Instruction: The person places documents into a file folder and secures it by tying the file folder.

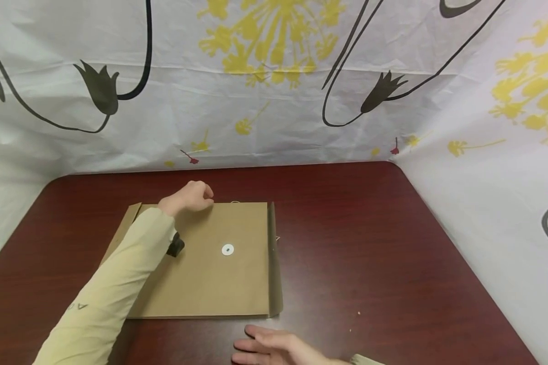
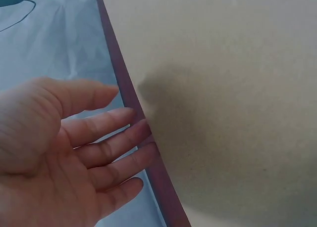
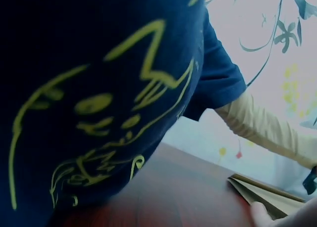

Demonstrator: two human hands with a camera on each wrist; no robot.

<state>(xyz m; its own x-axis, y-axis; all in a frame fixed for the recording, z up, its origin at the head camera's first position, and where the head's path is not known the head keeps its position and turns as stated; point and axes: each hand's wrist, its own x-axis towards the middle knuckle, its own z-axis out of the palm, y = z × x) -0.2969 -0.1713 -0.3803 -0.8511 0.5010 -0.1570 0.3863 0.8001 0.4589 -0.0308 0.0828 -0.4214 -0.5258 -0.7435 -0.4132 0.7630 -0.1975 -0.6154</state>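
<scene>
A brown kraft-paper document folder [image 1: 246, 284] lies on the table, with a white round button [image 1: 228, 249] on its face. Its right side flap [image 1: 274, 274] stands slightly raised, and a bit of string [image 1: 235, 202] peeks out past the far edge. My left hand [image 1: 189, 196] is at that far edge, its fingers loosely bent; in the left wrist view the hand [image 2: 84, 138] holds nothing, fingertips beside the folder's edge. Close to the folder's near side, my right hand [image 1: 278, 347] has its fingers spread and holds nothing.
The dark red table [image 1: 370, 243] extends on both sides of the folder, with small crumbs [image 1: 358, 313] at the right front. A white patterned cloth [image 1: 283, 116] hangs behind and beside the table. A black wrist camera [image 1: 175, 246] sits under the left sleeve [image 1: 109, 284].
</scene>
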